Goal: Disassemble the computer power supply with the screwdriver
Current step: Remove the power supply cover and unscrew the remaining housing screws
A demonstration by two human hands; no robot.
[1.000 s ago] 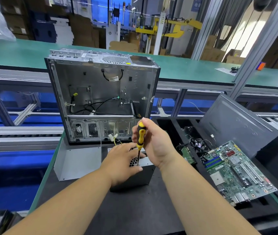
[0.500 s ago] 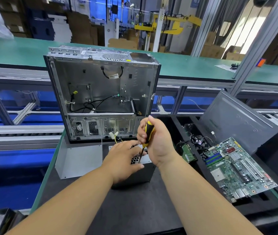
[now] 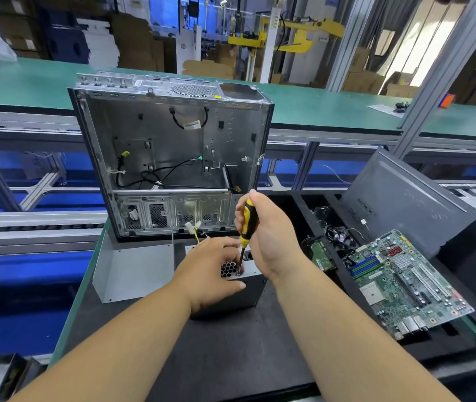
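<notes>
**Clerk:** Since a second ago: right hand has tilted the yellow-and-black-handled screwdriver a little, tip kept at the same spot. Left hand has not shifted.

**Checker:** Item one, the task's thing?

**Clerk:** Grey metal box-shaped computer power supply, standing on the black-matted worktop, just in front of the open silver steel computer case. Honeycomb vent on its top face.

**Checker:** Grip states?

**Clerk:** Right hand: fingers wrapped fully round the screwdriver handle, thumb on top. Left hand: laid over the supply's top, thumb curled over the near edge, steadying it. Shaft tip meets the top face beside the vent, seemingly on a screw, though the head is too small to confirm.

**Checker:** Other stock?

**Clerk:** Green printed circuit motherboard lying in the black foam tray to the right; dark grey side panel leaning behind it; bent grey sheet-metal cover left of the supply.

**Checker:** Progress?

**Clerk:** Supply is out of the case; its own housing appears closed. Judged early: this screw is being worked, then any others, then lifting the cover.
</notes>
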